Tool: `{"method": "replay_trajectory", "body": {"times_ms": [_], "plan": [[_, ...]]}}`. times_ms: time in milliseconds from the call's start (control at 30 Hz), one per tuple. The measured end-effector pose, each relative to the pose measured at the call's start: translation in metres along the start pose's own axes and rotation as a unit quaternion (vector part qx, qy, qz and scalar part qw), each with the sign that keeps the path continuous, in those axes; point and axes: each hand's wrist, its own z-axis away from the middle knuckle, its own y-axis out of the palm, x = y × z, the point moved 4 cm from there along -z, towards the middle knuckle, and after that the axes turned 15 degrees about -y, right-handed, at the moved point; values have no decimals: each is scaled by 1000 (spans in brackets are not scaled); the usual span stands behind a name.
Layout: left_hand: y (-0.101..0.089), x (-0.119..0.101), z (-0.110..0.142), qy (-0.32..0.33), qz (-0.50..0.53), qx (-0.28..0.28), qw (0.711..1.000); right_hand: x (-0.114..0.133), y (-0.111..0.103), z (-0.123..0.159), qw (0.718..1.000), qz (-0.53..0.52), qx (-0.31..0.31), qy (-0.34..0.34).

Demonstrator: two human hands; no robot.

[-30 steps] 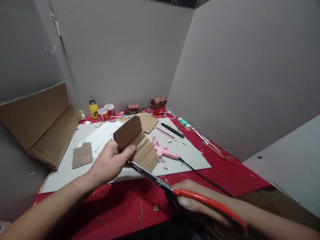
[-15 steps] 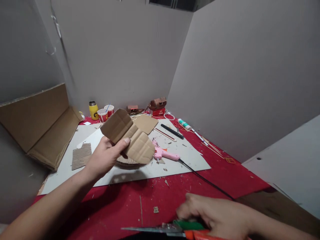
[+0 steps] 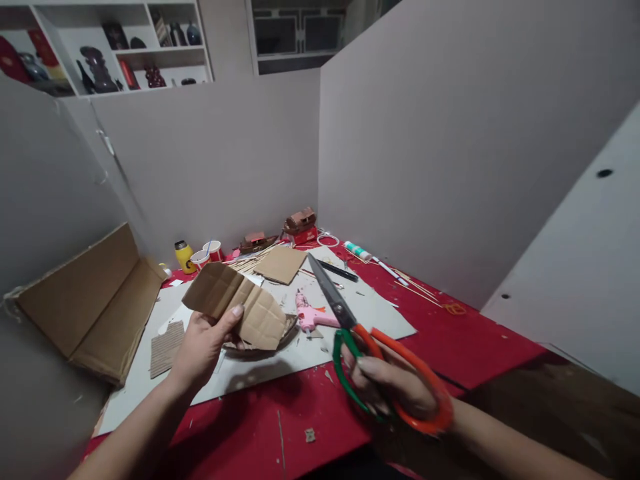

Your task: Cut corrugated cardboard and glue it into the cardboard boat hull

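Observation:
Pinched between thumb and fingers of my left hand (image 3: 205,343) is a creased piece of cardboard (image 3: 260,313), held up over the white board (image 3: 260,377). Its right end is cut to a blunt, rounded shape. My right hand (image 3: 385,377) grips a pair of scissors (image 3: 336,293) with one green and one orange handle; the blades are together and point up and away to the left. Behind the cardboard piece, the edge of a dark curved object shows, mostly hidden. A pink glue gun (image 3: 313,317) lies on the board between the cardboard piece and the scissors.
A folded cardboard sheet (image 3: 100,300) stands at the left. Along the back are a yellow bottle (image 3: 184,257), paper cups (image 3: 213,251) and brown model boats (image 3: 300,220). A flat cardboard square (image 3: 281,265), a black pen-like stick (image 3: 338,270) and a corrugated piece (image 3: 167,348) lie on the board.
My right hand has lifted the scissors from the table's near edge, swinging the blades upward. My left hand still holds the cardboard piece. The camera view has tilted up, showing shelves.

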Motion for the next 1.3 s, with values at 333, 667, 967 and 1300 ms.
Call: {"method": "replay_trajectory", "body": {"times_ms": [333, 667, 967, 1300], "plan": [[38, 3, 27, -15, 4, -2, 1000, 35, 42, -51, 995, 36, -12, -96], [17, 9, 19, -8, 41, -39, 998, 47, 48, -81, 988, 60, 21, -143], [-8, -1, 5, -3, -17, 43, 999, 32, 46, -124, 975, 26, -64, -213], [-26, 5, -11, -117, 30, 114, 986, 13, 52, -118, 982, 49, 97, -157]]}}
